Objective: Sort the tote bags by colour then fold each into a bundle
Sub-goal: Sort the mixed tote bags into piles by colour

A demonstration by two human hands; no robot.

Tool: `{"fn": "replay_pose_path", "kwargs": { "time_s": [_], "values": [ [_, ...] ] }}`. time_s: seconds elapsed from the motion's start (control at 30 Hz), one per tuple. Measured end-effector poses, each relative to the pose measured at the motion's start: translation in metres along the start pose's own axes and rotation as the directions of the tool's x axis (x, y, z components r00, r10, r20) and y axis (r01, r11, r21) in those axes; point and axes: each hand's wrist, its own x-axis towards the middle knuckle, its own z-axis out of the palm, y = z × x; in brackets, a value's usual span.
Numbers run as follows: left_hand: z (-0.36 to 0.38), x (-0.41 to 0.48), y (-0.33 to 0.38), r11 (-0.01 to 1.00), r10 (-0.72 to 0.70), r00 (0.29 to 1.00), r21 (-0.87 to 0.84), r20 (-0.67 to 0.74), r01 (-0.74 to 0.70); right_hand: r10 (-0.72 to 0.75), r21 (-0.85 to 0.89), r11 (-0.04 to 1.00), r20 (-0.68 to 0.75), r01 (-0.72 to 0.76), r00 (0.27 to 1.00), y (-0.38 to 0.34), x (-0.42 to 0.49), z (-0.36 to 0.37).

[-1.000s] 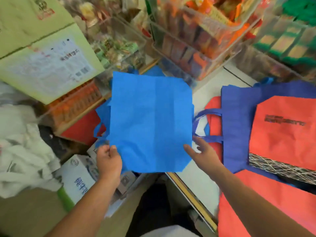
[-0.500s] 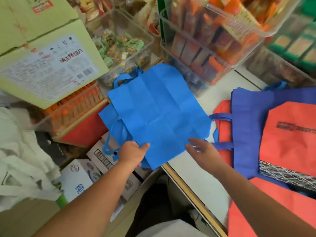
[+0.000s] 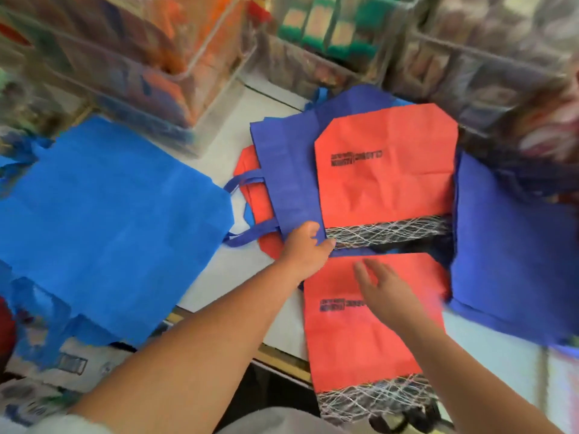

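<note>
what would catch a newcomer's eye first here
A big bright blue tote bag is spread across the left. In the middle are two red-orange tote bags with black print; the farther red-orange bag lies on a violet-blue bag, whose near corner the left hand grips. The right hand, blurred, is open over the nearer red-orange bag.

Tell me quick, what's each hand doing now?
Left hand: grips a corner of the dark blue tote bag.
Right hand: open, above the near red tote bag.
</note>
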Motion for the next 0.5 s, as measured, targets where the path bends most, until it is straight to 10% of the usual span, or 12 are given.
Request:
{"fn": "replay_pose_path", "kwargs": {
  "time_s": [0.13,0.3,0.5],
  "values": [
    [0.021,0.042,0.021,0.969,-0.224,0.963,-0.143,-0.15,0.203,-0.066,0.028,0.998,0.055,0.065,0.996,0.041,-0.011,0.022],
    [0.05,0.044,0.049,0.979,-0.045,0.978,0.184,-0.204,0.084,-0.069,0.117,0.992,0.193,0.047,0.979,0.074,0.003,0.028],
    [0.03,-0.025,0.003,0.993,0.115,0.94,0.004,-0.32,-0.119,-0.048,0.436,0.9,0.043,0.024,0.998,0.073,-0.004,0.002]
  ]
}}
